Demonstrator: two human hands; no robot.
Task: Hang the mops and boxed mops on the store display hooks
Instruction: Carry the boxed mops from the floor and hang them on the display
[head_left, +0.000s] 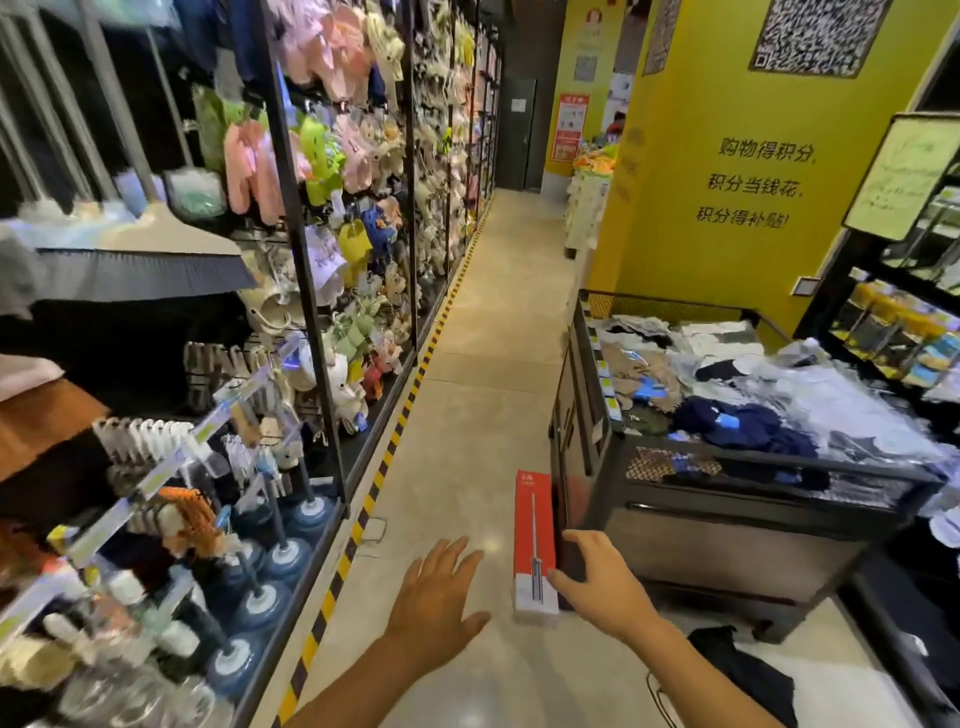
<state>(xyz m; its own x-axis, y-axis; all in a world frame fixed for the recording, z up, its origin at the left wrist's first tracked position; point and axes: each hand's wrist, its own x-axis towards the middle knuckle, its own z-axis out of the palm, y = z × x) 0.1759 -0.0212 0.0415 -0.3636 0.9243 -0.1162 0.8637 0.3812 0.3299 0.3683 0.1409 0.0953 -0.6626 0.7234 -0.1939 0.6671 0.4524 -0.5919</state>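
Called for steadying the red box at lower centre with the wide-spread left grip, right grip curled round it.

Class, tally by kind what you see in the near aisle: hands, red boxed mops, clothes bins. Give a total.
hands: 2 (left hand, right hand)
red boxed mop: 1
clothes bin: 1
Total: 4
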